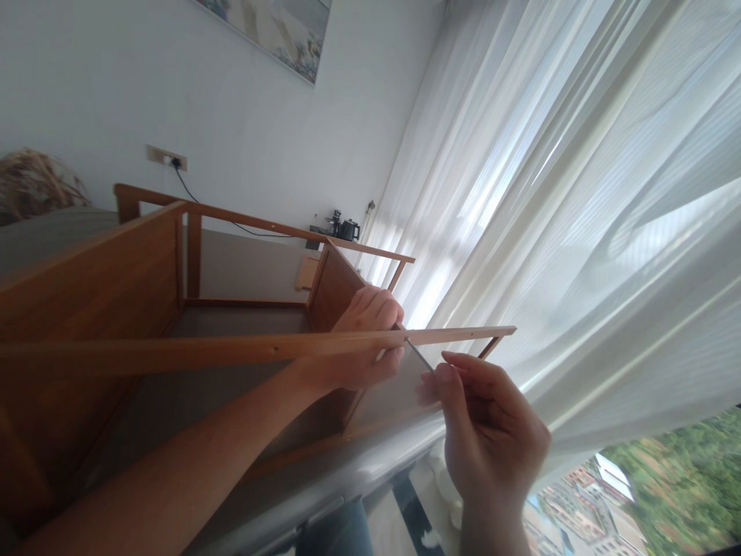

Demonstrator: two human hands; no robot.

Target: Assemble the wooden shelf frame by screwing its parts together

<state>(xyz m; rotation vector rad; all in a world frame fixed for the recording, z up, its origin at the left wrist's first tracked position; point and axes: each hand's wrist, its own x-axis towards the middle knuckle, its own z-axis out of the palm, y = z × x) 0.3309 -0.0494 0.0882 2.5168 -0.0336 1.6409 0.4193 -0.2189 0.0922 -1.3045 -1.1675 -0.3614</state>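
A wooden furniture frame (220, 345) with brown panels stretches across the view. My left hand (367, 336) reaches behind its front rail, fingers closed around the wood where a panel edge meets that rail; part of this grip is hidden by the rail. Between the thumb and fingertips of my right hand (492, 425) is a thin metal hex key (421, 357). Its far tip touches the rail at a small hole or screw head, just beside my left hand. The near end of the key is covered by my fingers.
Sheer white curtains (556, 193) hang along the right side, with a window view below. Behind the frame, a black kettle (350, 229) stands near the wall. A wall socket (167, 157) has a black cable plugged in. A rear rail (260, 224) runs parallel to the front one.
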